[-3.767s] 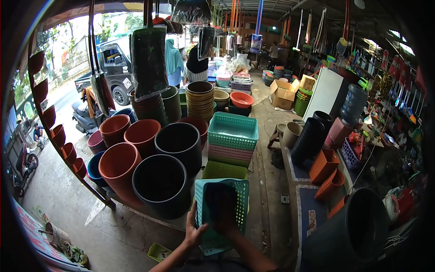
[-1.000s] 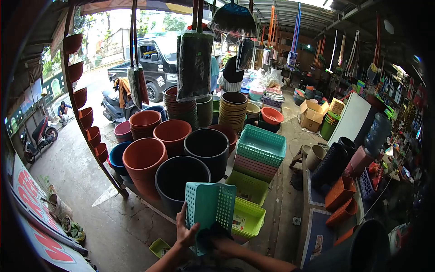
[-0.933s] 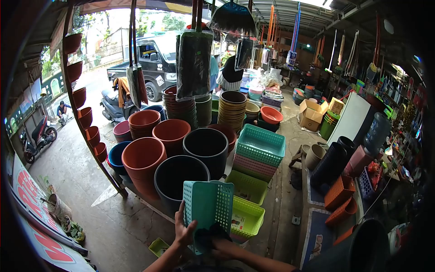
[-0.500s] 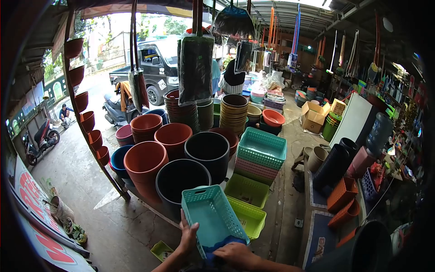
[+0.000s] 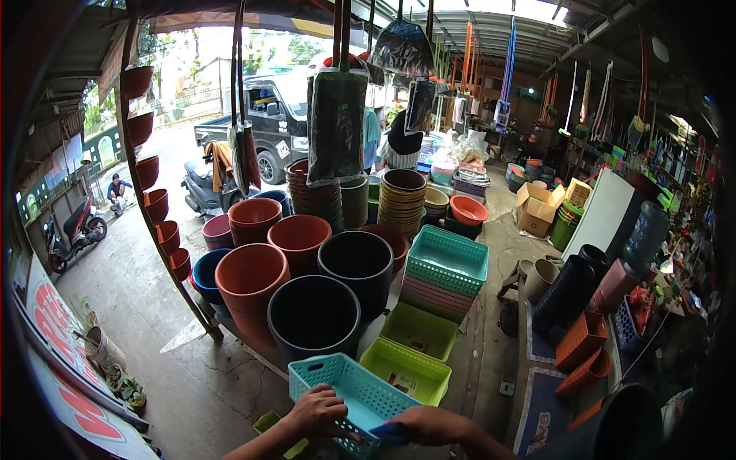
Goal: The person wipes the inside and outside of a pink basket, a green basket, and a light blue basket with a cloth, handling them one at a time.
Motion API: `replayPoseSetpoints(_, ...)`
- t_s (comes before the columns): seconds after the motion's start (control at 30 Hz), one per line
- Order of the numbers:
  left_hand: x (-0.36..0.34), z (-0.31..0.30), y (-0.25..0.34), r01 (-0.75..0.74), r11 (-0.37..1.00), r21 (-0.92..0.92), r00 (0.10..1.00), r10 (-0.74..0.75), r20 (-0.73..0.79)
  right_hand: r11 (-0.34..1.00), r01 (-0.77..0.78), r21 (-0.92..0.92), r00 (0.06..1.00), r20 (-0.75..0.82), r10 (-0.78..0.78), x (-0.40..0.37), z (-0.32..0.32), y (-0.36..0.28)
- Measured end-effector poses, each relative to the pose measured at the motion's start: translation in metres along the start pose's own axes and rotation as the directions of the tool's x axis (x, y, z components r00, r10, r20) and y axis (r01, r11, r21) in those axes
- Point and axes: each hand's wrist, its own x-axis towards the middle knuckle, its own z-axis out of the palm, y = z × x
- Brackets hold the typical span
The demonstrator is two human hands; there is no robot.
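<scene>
A light-blue perforated plastic basket (image 5: 349,376) is tilted in front of me, close to my body. My left hand (image 5: 318,412) grips its near left wall, with the fingers over the rim. My right hand (image 5: 431,424) is at the basket's near right end, closed on a dark blue cloth (image 5: 391,431) pressed to the basket. Part of the cloth is hidden under the fingers. Just beyond the basket are a yellow-green basket (image 5: 405,369), a darker green basket (image 5: 419,331) and a stack topped by teal baskets (image 5: 448,257).
Large black pots (image 5: 314,314) and terracotta-coloured pots (image 5: 251,280) crowd the left side. Brooms and a black wrapped pack (image 5: 336,126) hang overhead. A small green basket (image 5: 280,433) lies below my left arm. Orange baskets (image 5: 580,337) stand at right. A person (image 5: 119,188) crouches outside.
The basket has turned and dropped lower in view. My left hand has shifted from its outer left side to the near wall. The right hand and cloth have moved slightly right.
</scene>
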Motion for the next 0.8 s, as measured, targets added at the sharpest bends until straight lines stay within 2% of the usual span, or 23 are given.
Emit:
replayPoseSetpoints(0.07,-0.004,0.015,-0.006,-0.007,0.993,-0.118,0.98,-0.016,-0.196,0.916,-0.063,0.395,0.99,-0.09,0.107,-0.003,-0.013,0.003)
replayPoseSetpoints(0.1,-0.008,0.021,-0.009,-0.01,0.993,-0.114,0.981,-0.013,-0.195,0.917,-0.059,0.394,0.99,-0.094,0.104,-0.003,-0.019,-0.004)
replayPoseSetpoints(0.13,-0.014,0.028,-0.012,0.062,0.986,-0.153,0.965,-0.098,-0.244,0.946,0.057,0.321,0.923,-0.378,0.072,-0.006,-0.027,-0.018)
replayPoseSetpoints(0.17,-0.021,0.037,-0.016,0.129,0.972,-0.197,0.94,-0.183,-0.289,0.965,0.148,0.215,0.779,-0.627,0.02,-0.009,-0.03,-0.03)
replayPoseSetpoints(0.2,-0.029,0.053,-0.02,0.227,0.933,-0.279,0.897,-0.312,-0.314,0.989,-0.096,-0.114,0.741,-0.671,-0.005,-0.01,-0.024,-0.036)
replayPoseSetpoints(0.23,-0.026,0.051,-0.019,0.226,0.934,-0.278,0.897,-0.311,-0.315,0.989,-0.095,-0.116,0.741,-0.672,-0.007,-0.001,-0.006,-0.03)
replayPoseSetpoints(0.3,-0.022,0.049,-0.007,0.324,0.85,-0.415,0.791,-0.484,-0.375,0.946,0.035,-0.323,0.788,-0.574,-0.225,0.027,0.037,-0.021)
replayPoseSetpoints(0.33,-0.017,0.059,-0.009,0.217,0.826,-0.521,0.745,-0.485,-0.458,0.948,0.035,-0.317,0.79,-0.572,-0.22,0.037,0.042,-0.032)
replayPoseSetpoints(0.37,-0.02,0.066,-0.012,0.223,0.822,-0.524,0.745,-0.49,-0.452,0.923,-0.019,-0.385,0.805,-0.554,-0.214,0.044,0.048,-0.047)
replayPoseSetpoints(0.43,-0.028,0.077,-0.019,0.366,0.695,-0.619,0.626,-0.676,-0.389,0.891,-0.071,-0.448,0.818,-0.538,-0.205,0.049,0.05,-0.044)
replayPoseSetpoints(0.47,-0.027,0.08,-0.019,0.349,0.719,-0.601,0.596,-0.666,-0.45,0.965,-0.015,-0.263,0.742,-0.65,-0.166,0.053,0.047,-0.024)
replayPoseSetpoints(0.5,-0.028,0.078,-0.018,0.35,0.717,-0.603,0.595,-0.668,-0.448,0.995,0.064,-0.073,0.665,-0.741,-0.097,0.054,0.046,-0.014)
replayPoseSetpoints(0.53,-0.027,0.074,-0.017,0.291,0.636,-0.715,0.582,-0.711,-0.395,0.905,0.333,0.266,0.543,-0.838,0.047,0.056,0.046,-0.017)
replayPoseSetpoints(0.57,-0.025,0.069,-0.016,0.225,0.542,-0.81,0.573,-0.746,-0.339,0.906,0.33,0.265,0.545,-0.837,0.047,0.053,0.044,-0.009)
replayPoseSetpoints(0.63,-0.023,0.065,-0.012,0.217,0.488,-0.845,0.575,-0.763,-0.294,0.819,0.175,0.546,0.497,-0.767,0.406,0.045,0.039,0.022)
replayPoseSetpoints(0.67,-0.023,0.069,-0.014,0.201,0.486,-0.85,0.579,-0.759,-0.298,0.82,0.174,0.546,0.495,-0.768,0.406,0.042,0.039,0.031)
replayPoseSetpoints(0.73,-0.019,0.07,-0.012,0.18,0.487,-0.855,0.584,-0.752,-0.306,0.56,-0.079,0.824,0.555,-0.431,0.712,0.038,0.035,0.039)
replayPoseSetpoints(0.77,-0.016,0.067,-0.008,0.136,0.441,-0.887,0.567,-0.769,-0.296,0.566,-0.076,0.821,0.554,-0.437,0.709,0.04,0.033,0.036)
replayPoseSetpoints(0.8,-0.012,0.064,-0.006,0.093,0.394,-0.915,0.552,-0.785,-0.282,0.752,-0.002,0.659,0.528,-0.639,0.56,0.044,0.035,0.029)
